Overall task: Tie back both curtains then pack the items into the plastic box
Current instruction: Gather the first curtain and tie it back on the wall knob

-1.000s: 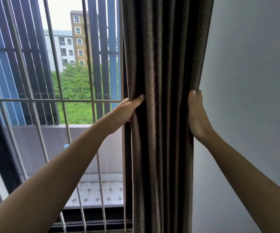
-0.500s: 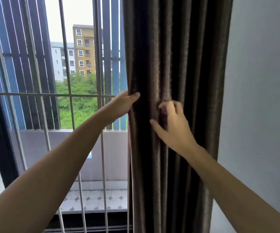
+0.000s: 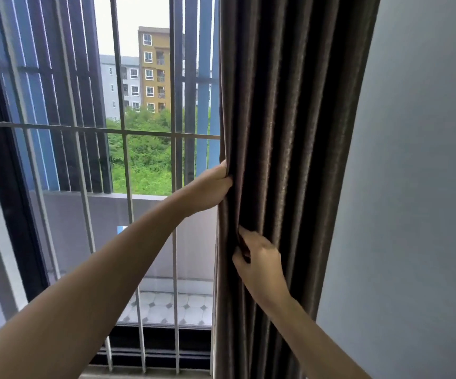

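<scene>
Both bare forearms reach forward and up from the lower edge of the view. The left hand (image 3: pixel 212 188) is the higher of the two; its arm stretches out long from the lower left corner, and its fingers are curled tight round the edge of the curtain (image 3: pixel 289 132), knuckles outward. The right hand (image 3: pixel 259 265) sits lower and just to the right, its back toward the camera, the wrist slightly bent, thumb and fingertips pinching a fold of the same curtain.

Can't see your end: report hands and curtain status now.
Left hand gripping curtain edge. Right hand pinching a fold lower down. Curtain gathered beside wall, no tie-back in sight. Nothing in the way.
</scene>
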Demonstrator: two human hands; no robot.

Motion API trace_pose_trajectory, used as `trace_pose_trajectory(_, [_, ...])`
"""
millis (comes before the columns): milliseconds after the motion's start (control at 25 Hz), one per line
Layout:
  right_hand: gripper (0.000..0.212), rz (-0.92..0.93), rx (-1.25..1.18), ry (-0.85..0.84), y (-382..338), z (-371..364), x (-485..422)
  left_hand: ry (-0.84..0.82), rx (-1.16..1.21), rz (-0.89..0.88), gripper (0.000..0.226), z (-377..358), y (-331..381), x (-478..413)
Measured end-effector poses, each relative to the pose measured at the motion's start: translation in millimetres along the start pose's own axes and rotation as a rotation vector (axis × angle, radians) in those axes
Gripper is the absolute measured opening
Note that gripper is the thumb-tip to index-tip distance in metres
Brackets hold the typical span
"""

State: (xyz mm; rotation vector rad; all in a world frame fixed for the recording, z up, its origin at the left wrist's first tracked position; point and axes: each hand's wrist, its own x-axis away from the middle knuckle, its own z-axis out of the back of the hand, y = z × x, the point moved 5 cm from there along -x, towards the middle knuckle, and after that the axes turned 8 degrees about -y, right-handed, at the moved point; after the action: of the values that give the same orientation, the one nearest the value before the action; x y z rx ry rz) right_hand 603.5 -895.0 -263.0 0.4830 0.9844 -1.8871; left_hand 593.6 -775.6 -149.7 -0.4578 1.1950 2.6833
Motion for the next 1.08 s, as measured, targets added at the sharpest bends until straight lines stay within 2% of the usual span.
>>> trace_pose_trajectory(240, [0.061,0.044,0.046,0.021,5,-20,9,-0.049,0.036,0.071,0.029,-5,4,-2])
trace_pose_trajectory(520, [0.053,0.018,-0.151,-0.059,4,-35,18,-0.002,-0.043,0.021,0.024,-5,3,-8])
trace_pose_trajectory(640, [0.067,-0.022,-0.109,-0.023,6,-37,22,-0.027,-0.024,0.017,0.025,-8,3,-9])
trace_pose_trajectory(840, [0.043,-0.047,-0.151,0.169,12,-39,31,-0.042,0.000,0.010,0.020,-13,11,-6])
trace_pose_trajectory(1000, [0.041,-0.004,-0.166,0.245,8,-36,39,-0.033,0.317,0.020,0.010,-13,8,8])
trace_pose_trajectory(1080, [0.041,0.022,-0.140,0.242,6,-41,43,0.024,0.262,0.000,0.018,-13,11,13])
